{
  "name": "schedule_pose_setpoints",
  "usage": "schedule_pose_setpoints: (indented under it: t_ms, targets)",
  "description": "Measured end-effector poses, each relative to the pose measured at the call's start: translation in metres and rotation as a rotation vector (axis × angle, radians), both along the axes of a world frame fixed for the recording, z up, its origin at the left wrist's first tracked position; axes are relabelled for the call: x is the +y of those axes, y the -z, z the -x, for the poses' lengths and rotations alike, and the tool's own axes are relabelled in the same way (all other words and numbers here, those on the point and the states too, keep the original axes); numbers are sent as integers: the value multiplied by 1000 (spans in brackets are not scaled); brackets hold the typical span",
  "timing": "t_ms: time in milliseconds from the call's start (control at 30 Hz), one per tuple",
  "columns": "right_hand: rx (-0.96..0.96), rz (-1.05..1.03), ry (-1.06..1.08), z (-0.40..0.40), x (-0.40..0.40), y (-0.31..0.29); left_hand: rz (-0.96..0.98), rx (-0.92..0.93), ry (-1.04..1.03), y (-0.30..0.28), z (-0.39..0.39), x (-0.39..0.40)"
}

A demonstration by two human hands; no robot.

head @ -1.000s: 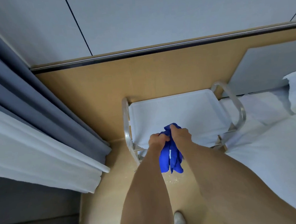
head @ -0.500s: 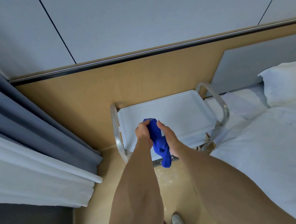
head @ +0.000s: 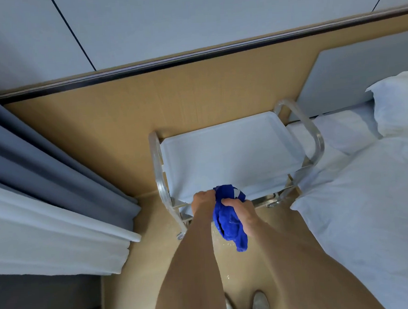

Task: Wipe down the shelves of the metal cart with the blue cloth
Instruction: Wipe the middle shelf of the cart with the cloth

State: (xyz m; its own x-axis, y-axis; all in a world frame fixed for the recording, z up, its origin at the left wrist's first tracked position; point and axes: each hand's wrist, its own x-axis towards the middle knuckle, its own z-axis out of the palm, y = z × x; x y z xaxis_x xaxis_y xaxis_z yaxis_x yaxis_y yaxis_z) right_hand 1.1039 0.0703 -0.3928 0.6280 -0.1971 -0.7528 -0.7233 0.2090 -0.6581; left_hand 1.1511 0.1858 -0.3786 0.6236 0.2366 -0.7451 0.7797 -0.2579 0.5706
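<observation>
Above cart edge (head: 177, 197), both hands on cloth (head: 229, 219)

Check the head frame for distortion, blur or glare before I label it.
Head view: strong wide-angle warp, the wall trim bows and tilts; lighting soft and even, no hard shadows; the cart rails show mild sheen, no blown glare; slight softness overall, yet the cloth and both hands, left and right, read clearly.
</observation>
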Motion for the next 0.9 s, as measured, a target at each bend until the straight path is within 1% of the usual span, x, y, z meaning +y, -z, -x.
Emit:
schedule_pose_setpoints:
  t_ms: [67,133,233,300,400,533,600,667,733,900]
  targets:
    - [21,-11,61,5,-1,28,97,72,-15,34,14,-5]
    - [61,-30,102,8,0,56,143,123,-46,64,27,-10]
    - [98,-34,64,10,-2,106,145,124,-109,109,38,-14]
    - [77,-33,55,12,-6,144,169,144,-135,147,44,-18]
    - [39,-62,66,11,-13,206,294,147,-204,211,50,-24]
    - [-3,-42,58,2,-21,286,351,76,-212,292,48,-25]
    - [-45,-10,30,-7,-26,315,343,45,-195,322,44,-28]
    - [-101,43,6,-22,-31,333,303,-13,-171,345,35,-32]
    - [-176,65,0,-42,-35,345,262,-116,-147,361,20,-36]
    - [-378,64,-7,-88,-40,363,170,-399,-99,379,-31,-46]
